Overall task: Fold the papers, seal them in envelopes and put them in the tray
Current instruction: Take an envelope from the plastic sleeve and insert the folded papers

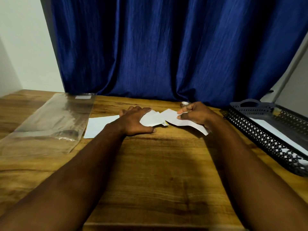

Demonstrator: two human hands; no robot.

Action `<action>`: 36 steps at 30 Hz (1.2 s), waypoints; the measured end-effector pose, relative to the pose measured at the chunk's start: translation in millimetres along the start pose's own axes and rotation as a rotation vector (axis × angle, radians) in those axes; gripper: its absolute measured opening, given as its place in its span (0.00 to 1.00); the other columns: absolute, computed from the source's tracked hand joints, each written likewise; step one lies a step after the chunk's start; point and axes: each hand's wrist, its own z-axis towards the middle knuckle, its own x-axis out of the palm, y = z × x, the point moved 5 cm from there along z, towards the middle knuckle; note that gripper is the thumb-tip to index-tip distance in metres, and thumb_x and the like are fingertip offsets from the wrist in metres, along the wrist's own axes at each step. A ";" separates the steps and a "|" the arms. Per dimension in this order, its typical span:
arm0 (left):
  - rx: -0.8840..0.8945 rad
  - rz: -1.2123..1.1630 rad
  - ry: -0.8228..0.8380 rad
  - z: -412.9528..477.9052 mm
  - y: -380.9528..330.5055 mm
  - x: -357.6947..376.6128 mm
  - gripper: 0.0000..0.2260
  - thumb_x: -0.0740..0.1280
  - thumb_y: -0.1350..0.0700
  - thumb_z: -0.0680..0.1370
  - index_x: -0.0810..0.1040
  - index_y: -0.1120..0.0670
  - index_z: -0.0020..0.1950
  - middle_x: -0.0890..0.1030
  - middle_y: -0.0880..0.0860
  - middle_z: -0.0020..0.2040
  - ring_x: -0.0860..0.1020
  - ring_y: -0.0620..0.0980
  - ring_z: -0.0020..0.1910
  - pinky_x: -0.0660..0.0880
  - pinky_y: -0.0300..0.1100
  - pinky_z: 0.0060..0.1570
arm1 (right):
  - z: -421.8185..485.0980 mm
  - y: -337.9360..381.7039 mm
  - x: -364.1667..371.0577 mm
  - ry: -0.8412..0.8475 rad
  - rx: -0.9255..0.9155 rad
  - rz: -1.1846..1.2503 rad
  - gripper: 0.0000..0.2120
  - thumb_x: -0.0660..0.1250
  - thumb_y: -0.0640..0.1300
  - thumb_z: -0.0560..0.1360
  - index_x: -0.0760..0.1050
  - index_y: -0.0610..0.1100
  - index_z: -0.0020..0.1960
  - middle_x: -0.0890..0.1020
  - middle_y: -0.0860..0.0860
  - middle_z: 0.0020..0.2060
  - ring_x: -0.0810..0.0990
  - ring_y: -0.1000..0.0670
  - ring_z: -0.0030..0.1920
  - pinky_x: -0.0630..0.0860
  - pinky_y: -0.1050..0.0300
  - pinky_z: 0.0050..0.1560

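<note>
Wood grain of the table (158,164) runs under both my forearms, which reach toward its far edge by the blue curtain (166,47). My left hand (136,120) is spread wide, fingers nearly straight, pressing down on the left end of the white papers (152,120), with the thumb tip resting on the bare wood. My right hand (195,116) is curled, thumb and forefinger pinching the right end of those papers, which trails out under my wrist. I cannot tell which layer is sheet and which is envelope. A flat white sheet (98,125) lies partly under my left wrist, just beside a clear plastic sleeve (55,120). The black mesh tray (260,135) sits at my right, apart from the hands, with something white and flat (283,139) lying inside.
</note>
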 end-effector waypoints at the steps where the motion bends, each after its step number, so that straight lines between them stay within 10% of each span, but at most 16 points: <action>1: -0.002 -0.003 0.015 -0.8 -0.4 0.2 0.45 0.68 0.25 0.72 0.54 0.36 0.83 0.61 0.50 0.83 0.57 0.55 0.80 0.53 0.64 0.76 | -1.8 -2.0 0.5 0.042 0.006 0.002 0.12 0.83 0.41 0.70 0.89 0.46 0.53 0.90 0.49 0.49 0.88 0.46 0.52 0.83 0.49 0.60; 11: 0.060 -0.062 0.098 -4.2 -1.8 4.2 0.47 0.63 0.17 0.66 0.59 0.35 0.82 0.60 0.42 0.83 0.56 0.52 0.82 0.54 0.69 0.77 | -4.7 -5.7 4.4 0.297 0.016 -0.074 0.22 0.86 0.49 0.64 0.88 0.56 0.57 0.88 0.53 0.58 0.84 0.48 0.61 0.78 0.45 0.69; 16: 0.076 -0.158 0.064 -3.7 -4.1 8.5 0.46 0.65 0.17 0.65 0.63 0.33 0.80 0.64 0.39 0.81 0.58 0.49 0.80 0.58 0.66 0.77 | -9.3 2.7 7.4 0.355 0.011 -0.117 0.14 0.81 0.46 0.73 0.87 0.50 0.59 0.90 0.53 0.52 0.87 0.49 0.56 0.82 0.56 0.56; 28: 0.087 -0.338 -0.049 4.5 -1.3 14.1 0.18 0.68 0.36 0.79 0.77 0.33 0.69 0.74 0.36 0.73 0.67 0.45 0.75 0.63 0.64 0.76 | -11.3 4.8 13.0 0.414 0.031 -0.035 0.13 0.78 0.43 0.76 0.87 0.45 0.60 0.89 0.48 0.54 0.85 0.42 0.62 0.79 0.44 0.70; 36: 0.159 -0.358 -0.163 5.1 -20.6 15.8 0.07 0.73 0.43 0.79 0.84 0.41 0.55 0.80 0.37 0.59 0.76 0.42 0.63 0.71 0.61 0.70 | -18.0 12.1 18.0 0.337 0.001 -0.101 0.09 0.78 0.45 0.76 0.89 0.49 0.56 0.90 0.52 0.50 0.87 0.48 0.57 0.83 0.54 0.57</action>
